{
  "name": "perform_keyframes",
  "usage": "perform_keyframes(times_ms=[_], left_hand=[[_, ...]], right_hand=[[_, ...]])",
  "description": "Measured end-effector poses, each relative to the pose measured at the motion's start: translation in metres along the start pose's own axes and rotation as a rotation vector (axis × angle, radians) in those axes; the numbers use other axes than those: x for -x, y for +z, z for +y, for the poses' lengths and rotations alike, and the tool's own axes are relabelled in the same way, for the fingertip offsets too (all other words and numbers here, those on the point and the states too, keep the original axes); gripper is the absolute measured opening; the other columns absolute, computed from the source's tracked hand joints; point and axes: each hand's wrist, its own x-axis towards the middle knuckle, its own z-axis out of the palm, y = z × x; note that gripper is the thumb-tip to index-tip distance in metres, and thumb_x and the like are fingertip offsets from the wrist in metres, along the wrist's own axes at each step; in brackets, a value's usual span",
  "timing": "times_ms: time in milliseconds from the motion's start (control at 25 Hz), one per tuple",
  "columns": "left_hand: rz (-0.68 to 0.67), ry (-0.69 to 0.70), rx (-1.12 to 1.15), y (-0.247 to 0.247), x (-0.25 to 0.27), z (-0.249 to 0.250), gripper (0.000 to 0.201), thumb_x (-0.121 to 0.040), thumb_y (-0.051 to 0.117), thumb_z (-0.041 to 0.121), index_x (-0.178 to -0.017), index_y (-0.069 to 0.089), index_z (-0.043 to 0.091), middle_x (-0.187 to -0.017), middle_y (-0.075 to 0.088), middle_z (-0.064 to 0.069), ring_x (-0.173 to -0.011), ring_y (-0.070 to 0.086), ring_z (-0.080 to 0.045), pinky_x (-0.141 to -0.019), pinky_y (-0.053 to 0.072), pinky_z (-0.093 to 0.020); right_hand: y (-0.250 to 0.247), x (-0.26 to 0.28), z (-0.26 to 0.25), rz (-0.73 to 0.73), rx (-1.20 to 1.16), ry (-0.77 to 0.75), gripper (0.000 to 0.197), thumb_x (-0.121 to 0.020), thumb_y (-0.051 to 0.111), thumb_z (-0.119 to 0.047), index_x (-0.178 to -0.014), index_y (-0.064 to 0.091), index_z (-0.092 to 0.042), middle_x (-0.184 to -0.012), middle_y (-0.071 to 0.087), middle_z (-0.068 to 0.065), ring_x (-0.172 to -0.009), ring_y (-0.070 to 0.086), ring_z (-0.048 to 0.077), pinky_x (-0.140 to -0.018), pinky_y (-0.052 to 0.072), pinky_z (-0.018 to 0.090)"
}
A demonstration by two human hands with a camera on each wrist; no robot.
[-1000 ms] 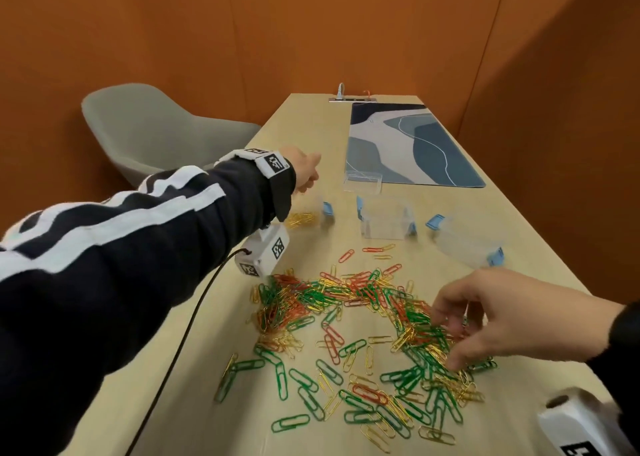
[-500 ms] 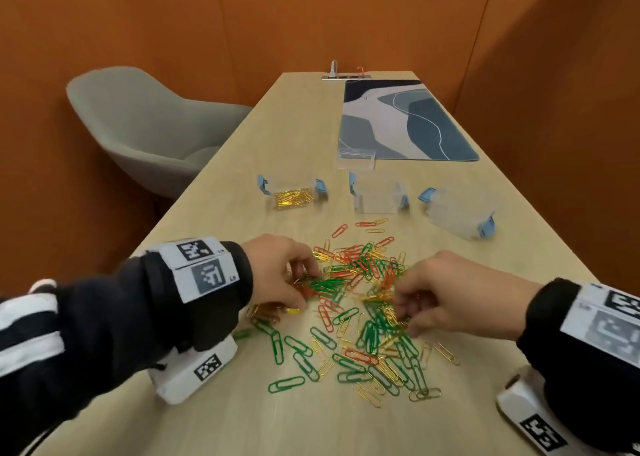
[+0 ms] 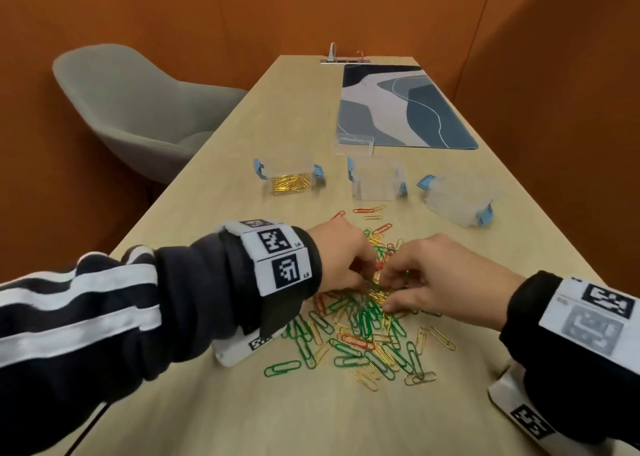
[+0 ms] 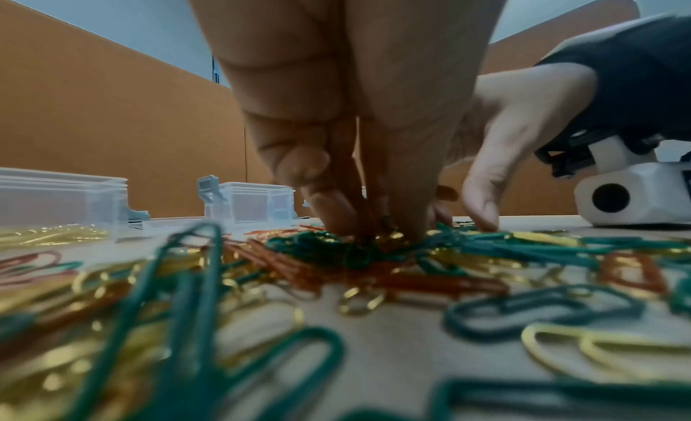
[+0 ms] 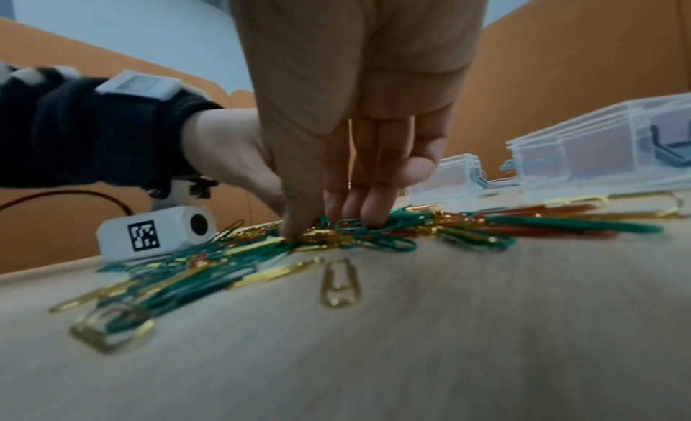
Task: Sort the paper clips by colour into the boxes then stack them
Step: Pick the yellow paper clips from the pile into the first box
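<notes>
A loose pile of green, red and gold paper clips (image 3: pixel 363 320) lies on the wooden table (image 3: pixel 242 414). Both hands work its far side, almost touching. My left hand (image 3: pixel 372 275) has thumb and fingers drawn together into the pile, pinching gold clips (image 4: pixel 392 236). My right hand (image 3: pixel 388 294) stands fingers-down on the clips, thumb closed toward the fingers with gold clips (image 5: pixel 318 235) between them. Beyond the pile stand three clear boxes with blue latches: the left box (image 3: pixel 289 178) holds gold clips, the middle box (image 3: pixel 377 182) looks empty, the right box (image 3: pixel 457 201) sits skewed.
A clear lid (image 3: pixel 354 144) lies at the near edge of a blue-grey desk mat (image 3: pixel 398 109). A grey chair (image 3: pixel 131 109) stands off the table's left side. Orange walls close in on both sides. A few stray clips (image 3: pixel 370 210) lie between pile and boxes.
A second ago my left hand was out by the left box; it has come back to the pile. Both hands have since moved together at the pile's middle.
</notes>
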Motion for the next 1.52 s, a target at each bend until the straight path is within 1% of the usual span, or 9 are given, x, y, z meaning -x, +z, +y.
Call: perform_keyframes(times_ms=[200, 440, 560, 720, 920, 1080, 1280, 1400, 1520], left_hand=[[0.075, -0.102, 0.028, 0.003, 0.012, -0.012, 0.017, -0.09, 0.055, 0.021, -0.101, 0.067, 0.015, -0.099, 0.067, 0.0, -0.078, 0.049, -0.008, -0.073, 0.038, -0.016], [0.271, -0.293, 0.041, -0.002, 0.022, -0.027, 0.026, -0.096, 0.046, 0.023, -0.113, 0.064, 0.016, -0.109, 0.064, -0.001, -0.095, 0.056, -0.016, -0.085, 0.041, -0.022], [0.154, -0.093, 0.09, -0.002, 0.026, -0.02, 0.029, -0.088, 0.059, 0.035, -0.115, 0.064, 0.026, -0.092, 0.056, 0.01, -0.073, 0.047, -0.001, -0.069, 0.036, -0.012], [-0.104, 0.112, 0.037, 0.002, 0.022, -0.009, 0.033, -0.082, 0.065, 0.04, -0.114, 0.065, 0.032, -0.104, 0.055, 0.008, -0.087, 0.046, -0.004, -0.074, 0.037, -0.016], [0.007, 0.054, 0.028, 0.006, 0.019, -0.013, 0.016, -0.089, 0.058, 0.027, -0.101, 0.067, 0.02, -0.094, 0.056, 0.009, -0.07, 0.042, -0.002, -0.061, 0.031, -0.006], [0.18, -0.079, 0.051, 0.006, 0.022, -0.021, 0.013, -0.09, 0.055, 0.026, -0.099, 0.063, 0.02, -0.092, 0.059, 0.006, -0.06, 0.039, 0.004, -0.059, 0.03, -0.009], [-0.027, 0.033, 0.091, 0.005, 0.029, -0.021, 0.032, -0.075, 0.072, 0.041, -0.103, 0.069, 0.025, -0.085, 0.051, 0.014, -0.065, 0.043, 0.003, -0.064, 0.039, -0.014], [-0.008, 0.046, 0.109, 0.006, 0.031, -0.021, 0.013, -0.079, 0.071, 0.031, -0.089, 0.074, 0.023, -0.085, 0.059, 0.011, -0.065, 0.047, 0.001, -0.067, 0.042, -0.016], [0.077, 0.0, 0.157, 0.003, 0.032, -0.019, 0.019, -0.077, 0.071, 0.037, -0.09, 0.073, 0.024, -0.082, 0.059, 0.012, -0.062, 0.048, 0.0, -0.066, 0.042, -0.014]], right_hand=[[0.002, 0.001, 0.006, 0.031, 0.035, 0.006, 0.007, -0.087, 0.06, -0.022, -0.083, 0.066, -0.023, -0.081, 0.067, -0.006, -0.072, 0.057, 0.006, -0.067, 0.046, 0.017], [0.0, 0.002, 0.003, 0.032, -0.02, 0.013, 0.01, -0.081, 0.068, -0.035, -0.088, 0.066, -0.029, -0.086, 0.064, -0.01, -0.071, 0.053, 0.002, -0.072, 0.047, 0.02], [0.001, 0.003, 0.001, -0.002, 0.009, -0.004, 0.013, -0.084, 0.064, -0.023, -0.074, 0.058, -0.029, -0.076, 0.059, -0.011, -0.066, 0.051, 0.0, -0.063, 0.042, 0.011], [-0.001, 0.004, 0.002, 0.122, 0.03, 0.03, 0.014, -0.083, 0.055, -0.021, -0.073, 0.051, -0.029, -0.067, 0.056, -0.011, -0.061, 0.049, 0.002, -0.062, 0.044, 0.021], [-0.002, 0.008, 0.006, 0.19, 0.037, -0.015, 0.008, -0.083, 0.062, -0.033, -0.091, 0.059, -0.033, -0.081, 0.057, -0.014, -0.073, 0.05, 0.002, -0.071, 0.046, 0.025], [-0.002, 0.011, 0.003, -0.009, -0.091, -0.1, 0.031, -0.065, 0.078, -0.046, -0.092, 0.069, -0.032, -0.084, 0.06, -0.012, -0.079, 0.055, 0.005, -0.071, 0.046, 0.02], [0.002, 0.008, 0.007, -0.041, -0.062, -0.07, 0.01, -0.073, 0.077, -0.032, -0.079, 0.071, -0.027, -0.078, 0.067, -0.006, -0.07, 0.059, 0.004, -0.065, 0.048, 0.015], [0.001, 0.01, 0.007, -0.067, -0.061, -0.076, 0.008, -0.076, 0.073, -0.032, -0.073, 0.069, -0.025, -0.075, 0.068, -0.003, -0.067, 0.06, 0.005, -0.064, 0.049, 0.016], [-0.002, 0.01, 0.006, 0.004, -0.076, -0.048, 0.011, -0.076, 0.072, -0.036, -0.079, 0.071, -0.026, -0.076, 0.067, -0.006, -0.068, 0.06, 0.006, -0.064, 0.047, 0.015]])
